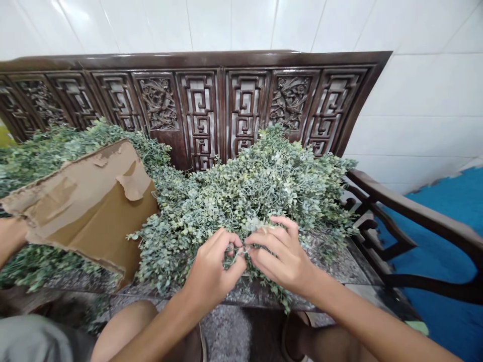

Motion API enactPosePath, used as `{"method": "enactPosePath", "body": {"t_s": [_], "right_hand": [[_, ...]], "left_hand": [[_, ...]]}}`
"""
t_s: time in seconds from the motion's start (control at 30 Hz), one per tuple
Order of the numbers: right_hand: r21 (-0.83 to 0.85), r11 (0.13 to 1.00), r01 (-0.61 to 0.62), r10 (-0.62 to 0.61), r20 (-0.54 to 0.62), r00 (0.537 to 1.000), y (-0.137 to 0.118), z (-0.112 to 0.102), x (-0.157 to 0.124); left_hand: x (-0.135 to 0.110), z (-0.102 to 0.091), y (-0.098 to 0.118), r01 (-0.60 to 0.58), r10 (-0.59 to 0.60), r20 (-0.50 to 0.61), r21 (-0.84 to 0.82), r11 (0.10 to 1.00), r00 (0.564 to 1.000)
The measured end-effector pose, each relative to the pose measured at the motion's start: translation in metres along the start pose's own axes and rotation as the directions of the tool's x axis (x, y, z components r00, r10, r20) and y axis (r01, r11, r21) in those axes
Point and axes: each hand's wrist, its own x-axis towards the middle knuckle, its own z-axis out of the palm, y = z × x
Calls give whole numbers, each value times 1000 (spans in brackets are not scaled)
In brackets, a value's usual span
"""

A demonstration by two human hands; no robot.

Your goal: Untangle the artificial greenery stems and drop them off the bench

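Observation:
A big heap of artificial green leafy sprigs (249, 191) lies on the seat of a dark carved wooden bench (211, 105). My left hand (213, 269) and my right hand (281, 254) meet at the front of the heap. Both pinch a thin stem or tie (243, 250) among the leaves, fingertips almost touching. What exactly sits between the fingers is too small to name.
A torn cardboard box (90, 201) lies on its side at the left, with more greenery around it. Another person's hand (11, 236) touches the box at the far left edge. The bench's armrest (407, 211) and a blue mat (449, 241) are at the right. White tiles (415, 100) cover the wall behind.

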Motion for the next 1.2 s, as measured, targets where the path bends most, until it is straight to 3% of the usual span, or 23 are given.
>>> {"method": "enactPosePath", "body": {"t_s": [0.2, 0.4, 0.5, 0.6, 0.77, 0.87, 0.97, 1.07, 1.13, 1.2], "right_hand": [[0, 999, 36, -36, 21, 999, 0, -1, -3], [39, 998, 43, -44, 33, 998, 3, -2, -6], [38, 998, 59, -60, 10, 998, 5, -1, -6], [47, 997, 60, -60, 3, 998, 8, 0, -6], [113, 993, 43, -45, 10, 999, 10, 1, -3], [185, 983, 5, -4, -4, 1000, 14, 1, -4], [236, 968, -89, 92, -4, 996, 20, 3, -7], [307, 927, -217, 216, 38, 976, 24, 9, -7], [367, 876, -314, 288, 127, 949, 25, 15, -6], [407, 841, -357, 281, 236, 930, 25, 21, -6]], "left_hand": [[0, -3, 1, -49, 50, 41, -23, 999, 998], [-2, -1, -1, -18, 21, 76, -38, 999, 997], [-2, -1, 1, 49, -40, 96, -90, 995, 995], [1, -2, 5, 188, -160, 148, -197, 962, 976], [8, -8, 8, 404, -300, 307, -371, 836, 903], [11, -12, 6, 488, -297, 415, -495, 719, 860], [10, -13, 5, 586, -254, 560, -558, 587, 788], [7, -11, 8, 626, -231, 653, -471, 622, 721], [7, -8, 12, 613, -204, 699, -403, 679, 685], [9, -6, 14, 602, -165, 739, -373, 706, 653]]}}
